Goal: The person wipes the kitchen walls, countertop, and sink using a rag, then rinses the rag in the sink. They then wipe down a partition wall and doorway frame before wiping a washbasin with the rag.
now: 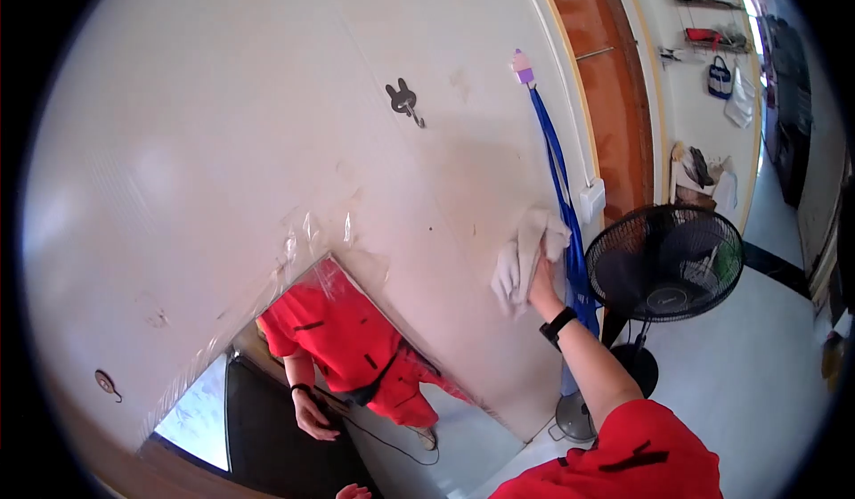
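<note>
White cloth [519,263], bunched in my right hand [541,287], needed flat, even pressure on the wall, left of the blue straps [577,263]; my near left hand [354,492] was too cropped to read.

Below the mirror [356,365], the lower edge truncates the left hand [354,492]; right of it, cloth [524,263] obscures the right hand's [542,287] fingertips.

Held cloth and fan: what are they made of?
Cloth: matte, probably cotton or similar; it bunches in soft folds under the right hand. Fan hub: black, smooth, likely plastic. Guard: thin dark bars suggest coated metal wire, not certain.
</note>
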The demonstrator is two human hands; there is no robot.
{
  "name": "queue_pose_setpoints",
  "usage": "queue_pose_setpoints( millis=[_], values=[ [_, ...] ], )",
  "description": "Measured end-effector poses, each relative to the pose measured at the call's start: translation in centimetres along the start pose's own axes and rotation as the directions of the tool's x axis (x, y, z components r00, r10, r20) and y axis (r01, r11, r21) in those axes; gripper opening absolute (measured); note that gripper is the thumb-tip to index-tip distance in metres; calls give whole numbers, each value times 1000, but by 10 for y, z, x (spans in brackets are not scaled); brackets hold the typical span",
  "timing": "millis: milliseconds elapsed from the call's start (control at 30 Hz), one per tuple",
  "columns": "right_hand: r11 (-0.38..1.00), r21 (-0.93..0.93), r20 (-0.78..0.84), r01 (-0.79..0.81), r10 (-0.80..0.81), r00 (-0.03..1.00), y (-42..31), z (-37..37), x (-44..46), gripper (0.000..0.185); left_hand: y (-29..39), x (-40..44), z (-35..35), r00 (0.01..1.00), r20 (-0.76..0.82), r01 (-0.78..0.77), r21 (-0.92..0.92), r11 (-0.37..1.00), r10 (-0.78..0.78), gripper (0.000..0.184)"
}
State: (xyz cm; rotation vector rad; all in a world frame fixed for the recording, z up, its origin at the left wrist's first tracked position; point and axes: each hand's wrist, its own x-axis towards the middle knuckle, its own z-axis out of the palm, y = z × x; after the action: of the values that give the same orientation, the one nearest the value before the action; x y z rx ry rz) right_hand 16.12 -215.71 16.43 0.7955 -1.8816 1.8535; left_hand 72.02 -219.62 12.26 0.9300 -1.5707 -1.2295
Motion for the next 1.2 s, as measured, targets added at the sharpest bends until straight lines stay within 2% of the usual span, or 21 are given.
queue_pose_setpoints(
  millis=[67, 133, 200, 233, 267, 333, 433, 500, 567, 600, 633, 667, 700, 733, 833, 900, 933, 1000, 1067, 1133, 1200],
  values=[
    [990, 36, -50, 135, -133, 990, -21, -11, 44, 56, -4, -4, 4, 1000, -1, -8, 19, 1000, 8, 26],
    [966, 174, -30, 190, -188, 982, -49, -12, 95, 53, 1, -4, 17, 999, -44, 9, 25, 1000, -8, 26],
    [911, -33, -39, 411, -412, 910, -90, -14, 140, 48, 6, -5, 26, 991, -120, 61, -58, 996, -67, 26],
    [899, 14, -86, 438, -435, 896, -122, -15, 152, 44, -5, 5, 24, 995, -96, -5, -4, 1000, 4, 24],
    [885, 79, -30, 459, -458, 888, -152, -23, 160, 42, -14, 12, 22, 995, -74, -62, 54, 997, 66, 22],
    [743, 163, -69, 649, -648, 759, -165, -15, 186, 43, 6, 5, 32, 995, -91, -40, 57, 998, 45, 22],
    [711, 38, -93, 702, -697, 711, -153, -7, 185, 47, 9, -10, 22, 987, -159, 14, 75, 997, -2, 21],
    [692, -81, -99, 717, -722, 685, -144, -2, 142, 45, 5, -21, 4, 986, -165, 44, 118, 992, -24, 22],
    [812, 128, -108, 569, -559, 822, -92, 24, 90, 46, -2, -33, -20, 981, -195, 45, 111, 993, -23, 20],
    [865, 383, -81, 326, -320, 944, -84, 33, 63, 47, -9, -37, -37, 979, -204, 34, 115, 993, -10, 20],
    [781, 621, -48, 75, -57, 997, -76, 41, 35, 47, -8, -44, -42, 972, -235, 46, 100, 994, -21, 20],
    [588, 784, 72, -198, 230, 970, -95, 43, 1, 47, -2, -49, -55, 966, -255, 76, 144, 987, -37, 20],
    [583, 785, 95, -208, 219, 971, -94, 45, -18, 47, -1, -52, -69, 964, -266, 71, 151, 986, -28, 20],
    [868, 490, -33, 81, -75, 997, -86, 49, -30, 48, 0, -56, -81, 960, -281, 64, 161, 985, -16, 19],
    [714, 700, 51, -1, -49, 997, -150, 75, -71, 56, 6, -69, -123, 940, -342, 85, 175, 981, -21, 20],
    [872, 346, 8, 347, -373, 928, -208, 82, -94, 60, 12, -85, -144, 926, -374, 121, 161, 980, -53, 21],
    [740, -109, 67, 664, -661, 748, -232, 91, -107, 62, 9, -95, -159, 914, -403, 127, 157, 979, -54, 21],
    [760, 10, 68, 650, -649, 758, -268, 120, -134, 58, -1, -112, -185, 901, -431, 119, 137, 983, -49, 21],
    [632, -131, -6, 764, -771, 637, -287, 145, -157, 56, -5, -134, -204, 870, -489, 152, 139, 979, -65, 21],
    [653, 13, 53, 757, -757, 652, -311, 180, -187, 51, -12, -152, -225, 871, -485, 159, 123, 980, -80, 22],
    [542, -80, 63, 836, -835, 547, -358, 206, -232, 51, -7, -170, -243, 845, -521, 205, 103, 973, -123, 21]
  ],
)
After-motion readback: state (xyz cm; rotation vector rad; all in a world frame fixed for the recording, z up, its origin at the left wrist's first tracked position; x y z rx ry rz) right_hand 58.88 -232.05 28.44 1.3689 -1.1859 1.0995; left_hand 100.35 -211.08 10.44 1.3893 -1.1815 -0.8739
